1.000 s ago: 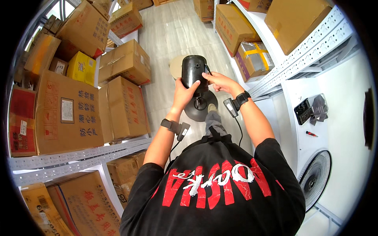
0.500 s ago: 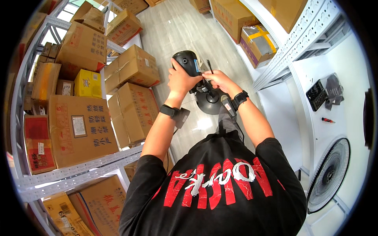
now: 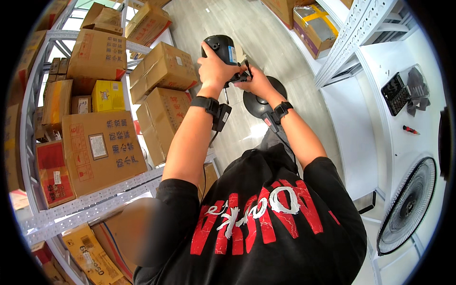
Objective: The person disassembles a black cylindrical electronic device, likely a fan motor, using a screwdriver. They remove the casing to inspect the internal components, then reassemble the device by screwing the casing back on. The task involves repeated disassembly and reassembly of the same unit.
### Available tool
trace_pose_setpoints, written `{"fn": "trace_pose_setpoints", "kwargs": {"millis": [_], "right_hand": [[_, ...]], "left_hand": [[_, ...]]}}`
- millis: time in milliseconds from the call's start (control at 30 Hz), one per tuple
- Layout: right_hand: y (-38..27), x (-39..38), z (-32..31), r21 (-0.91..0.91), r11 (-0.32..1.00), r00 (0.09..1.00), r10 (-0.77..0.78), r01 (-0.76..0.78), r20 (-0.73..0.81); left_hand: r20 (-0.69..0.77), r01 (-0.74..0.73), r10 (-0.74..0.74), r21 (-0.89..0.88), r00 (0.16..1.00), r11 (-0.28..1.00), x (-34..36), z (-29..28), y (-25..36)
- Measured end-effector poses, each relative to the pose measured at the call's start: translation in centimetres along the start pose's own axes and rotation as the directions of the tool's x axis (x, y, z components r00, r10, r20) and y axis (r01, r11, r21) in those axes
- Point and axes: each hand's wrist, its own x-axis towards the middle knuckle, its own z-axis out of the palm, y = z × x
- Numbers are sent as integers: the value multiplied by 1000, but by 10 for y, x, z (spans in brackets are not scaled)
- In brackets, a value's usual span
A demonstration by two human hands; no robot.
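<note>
I hold a black, rounded cylindrical device (image 3: 224,47) in front of me, above the floor. My left hand (image 3: 214,70) wraps around its body from the left. My right hand (image 3: 256,80) grips the device's lower right side, fingers pressed against a small part there. A thin dark rod (image 3: 227,97) hangs below the device. A round black disc-shaped part (image 3: 260,105) shows just below my right hand, partly hidden by my wrist. Both wrists carry black bands with small boxes on them.
Metal shelving (image 3: 95,199) on the left holds several brown cardboard boxes (image 3: 102,147) and a yellow box (image 3: 108,96). A white table (image 3: 380,118) on the right carries a black tray (image 3: 394,94) and a red screwdriver (image 3: 410,129). A fan (image 3: 407,207) stands lower right.
The device has been lifted and turned, from lying under both hands to gripped upright by my left hand. My view has swung so the shelves of boxes fill more of the left.
</note>
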Motion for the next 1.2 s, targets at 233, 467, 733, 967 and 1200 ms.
{"fn": "trace_pose_setpoints", "kwargs": {"millis": [233,467,733,967,1200], "right_hand": [[-6,0,16,63,992,990,-98,105,-105],[3,3,23,163,974,983,-141,159,-120],[6,6,21,169,970,978,-156,178,-136],[35,15,32,711,672,976,193,-207,101],[34,42,45,807,566,976,211,-170,58]], "left_hand": [[3,-82,82,24,997,996,3,-6,-11],[2,-125,125,97,992,987,11,-3,-16],[61,-104,100,55,993,993,27,-10,-12],[166,70,-53,-100,985,992,51,-25,-11],[167,95,-76,-109,983,989,61,-25,-12]]}}
